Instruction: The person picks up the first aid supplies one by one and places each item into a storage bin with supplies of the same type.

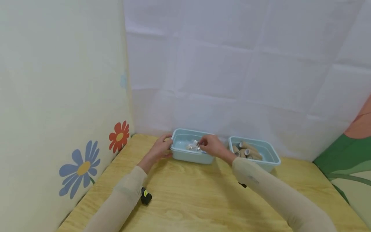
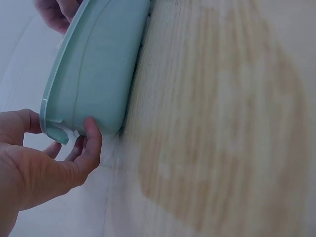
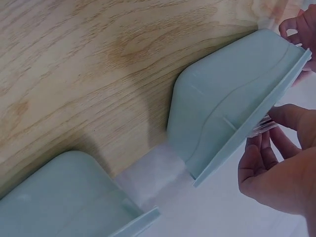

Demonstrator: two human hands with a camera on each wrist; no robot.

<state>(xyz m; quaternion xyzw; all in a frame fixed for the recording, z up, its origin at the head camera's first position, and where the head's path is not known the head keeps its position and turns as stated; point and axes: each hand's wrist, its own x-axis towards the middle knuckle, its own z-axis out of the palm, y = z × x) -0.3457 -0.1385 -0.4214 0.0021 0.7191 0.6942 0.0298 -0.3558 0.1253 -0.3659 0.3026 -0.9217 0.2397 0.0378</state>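
Note:
A light blue plastic bin (image 1: 191, 157) stands by the back wall, with several clear, shiny plastic pieces (image 1: 191, 147) inside. At its left end my left hand (image 1: 160, 149) grips the rim; the left wrist view has the thumb at the rim and the fingers (image 2: 92, 143) curled against the outside of the end wall. My right hand (image 1: 213, 145) is over the bin's right part, pinching a small clear plastic piece (image 3: 262, 127) between thumb and fingertips. Its streaky, glinting surface shows, but I cannot tell its exact kind.
Just right of it, a second light blue bin (image 1: 271, 153) holds several brown cardboard tubes (image 1: 252, 151); my right forearm passes in front of it. Both bins stand on a wood-grain table (image 1: 188, 199). A white sheet (image 1: 203, 64) hangs behind, and a flower-painted wall (image 1: 58, 96) borders the left.

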